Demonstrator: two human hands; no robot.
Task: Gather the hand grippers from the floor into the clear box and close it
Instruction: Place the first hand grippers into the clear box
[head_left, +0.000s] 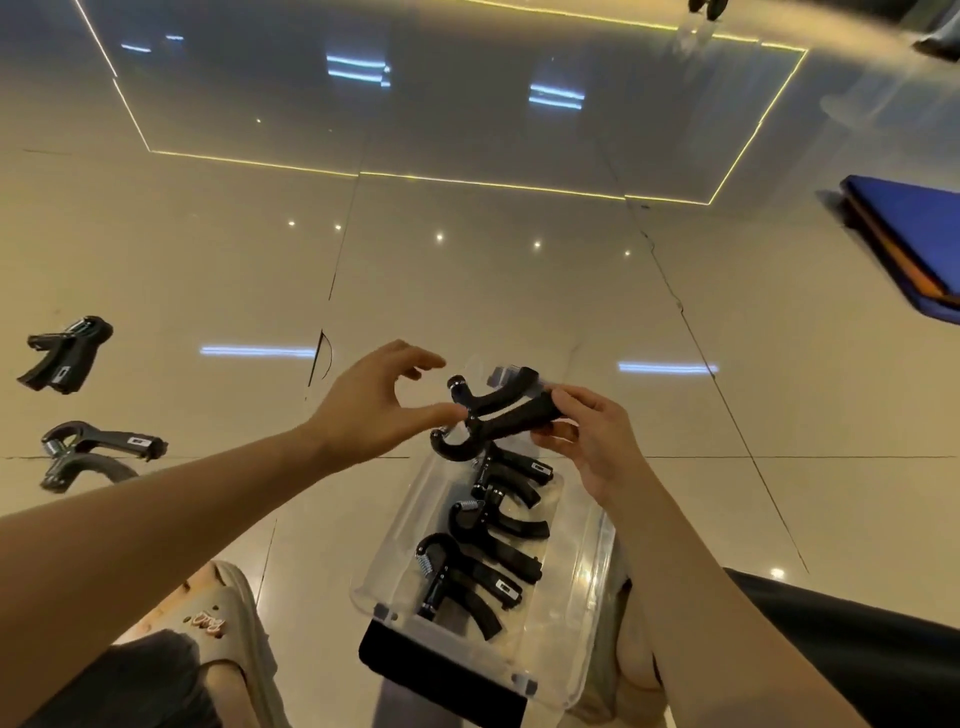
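Here, the right hand (592, 441) pinches a black plastic hand gripper (498, 415) by the ends of its two curved handles, fingers on top and thumb beneath. It holds it in the air over the far end of the clear plastic box (589, 566). The gripper lies roughly level, its hooked head and metal knob pointing left. The left hand (374, 400) is beside that head with fingers loosely spread and holding nothing. Its thumb tip reaches the gripper's hinge, though I cannot tell whether it touches.

The box stands open on the glossy beige tiled floor (467, 286), between the person's feet. Inside, three more black grippers lie in a row along its length: far one (514, 473), middle one (501, 535), near one (462, 584), with springs on the left and handles to the right.

Well apart on the floor to the left lies a lone black gripper (65, 353), and nearer, a small black cluster of grippers (98, 452), whose count is unclear. A beige sandal (234, 618) sits at lower left, and a blue mat (909, 234) lies at the right edge.
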